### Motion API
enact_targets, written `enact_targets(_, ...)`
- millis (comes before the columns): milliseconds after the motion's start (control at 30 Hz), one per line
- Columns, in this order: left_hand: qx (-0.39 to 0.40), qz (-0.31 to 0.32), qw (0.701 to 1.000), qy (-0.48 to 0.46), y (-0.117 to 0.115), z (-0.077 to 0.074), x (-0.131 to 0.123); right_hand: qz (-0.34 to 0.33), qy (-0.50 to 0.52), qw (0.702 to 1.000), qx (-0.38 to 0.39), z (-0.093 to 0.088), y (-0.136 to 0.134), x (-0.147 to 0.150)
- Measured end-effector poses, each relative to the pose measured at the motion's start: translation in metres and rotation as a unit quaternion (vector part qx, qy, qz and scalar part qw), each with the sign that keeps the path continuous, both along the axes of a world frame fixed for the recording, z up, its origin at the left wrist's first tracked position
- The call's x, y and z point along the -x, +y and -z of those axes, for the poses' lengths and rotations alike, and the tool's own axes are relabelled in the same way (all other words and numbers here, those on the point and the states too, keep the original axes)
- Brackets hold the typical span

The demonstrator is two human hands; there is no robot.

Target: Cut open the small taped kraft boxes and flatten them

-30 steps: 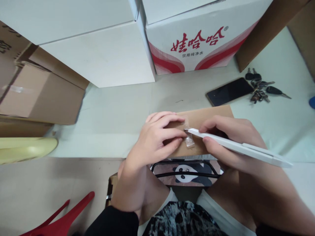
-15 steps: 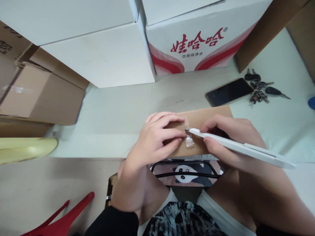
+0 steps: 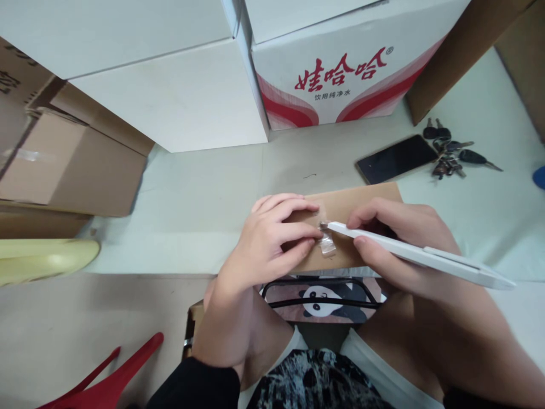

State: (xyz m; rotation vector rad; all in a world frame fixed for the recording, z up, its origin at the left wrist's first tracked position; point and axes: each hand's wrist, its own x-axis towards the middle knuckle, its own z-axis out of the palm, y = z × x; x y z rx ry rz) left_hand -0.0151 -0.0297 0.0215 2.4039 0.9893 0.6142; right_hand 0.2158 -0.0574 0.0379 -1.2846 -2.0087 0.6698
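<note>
My right hand [image 3: 395,233] is closed around a long white pen-shaped tool [image 3: 409,251], slanting from lower right to upper left. Its tip meets a small dark piece [image 3: 324,225] on a strip of clear tape [image 3: 327,244]. Under the tape lies a flat brown cardboard piece [image 3: 349,257] at the table's front edge. My left hand [image 3: 272,236] rests on the left part of the cardboard with its fingers apart, the index fingertip and thumb close beside the tape and the dark piece.
A black phone [image 3: 395,159] and a bunch of keys [image 3: 445,165] lie behind the right hand. White boxes [image 3: 179,96] stand at the back, brown cartons [image 3: 97,165] at the left. Below the edge is a panda-printed item [image 3: 317,301].
The rear end of the white tool has shifted slightly right and up with my right hand. My left hand stays in place on the cardboard.
</note>
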Motion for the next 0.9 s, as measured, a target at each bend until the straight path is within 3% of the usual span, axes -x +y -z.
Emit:
enact_targets(333,-0.001,-0.001,1.0,-0.001,0.0001,0.0001,0.0002,0.0,-0.017,1.0,-0.018,-0.0055,0.0018,0.0008)
enact_targets(900,-0.002,-0.002,1.0,-0.008,0.0002,0.0006,0.0,0.004,-0.005,1.0,-0.012,0.0009,-0.0004,-0.0005)
